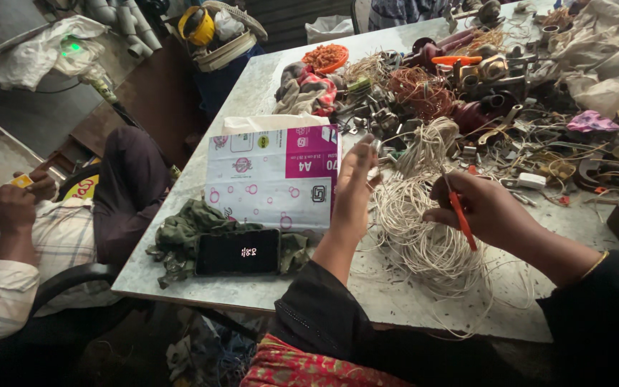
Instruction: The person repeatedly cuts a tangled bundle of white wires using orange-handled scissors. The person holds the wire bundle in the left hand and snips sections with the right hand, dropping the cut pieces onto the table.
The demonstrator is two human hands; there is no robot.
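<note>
My left hand [354, 188] is raised upright over the table, pinching a small metal piece [375, 145] at its fingertips. My right hand [483, 210] grips a thin red-handled tool [460, 217], angled down across the palm. Between and under both hands lies a big tangle of off-white wire [424, 236], with another coil of it [431, 143] just behind. The wire seems to run up toward my left fingers.
A white and pink paper ream wrapper [274, 175] lies left of my hands, a dark phone [238, 251] on a green rag [180, 233] in front of it. Scrap metal parts, copper wire [418, 92] and motor pieces cover the far table. Another person [8, 236] sits at left.
</note>
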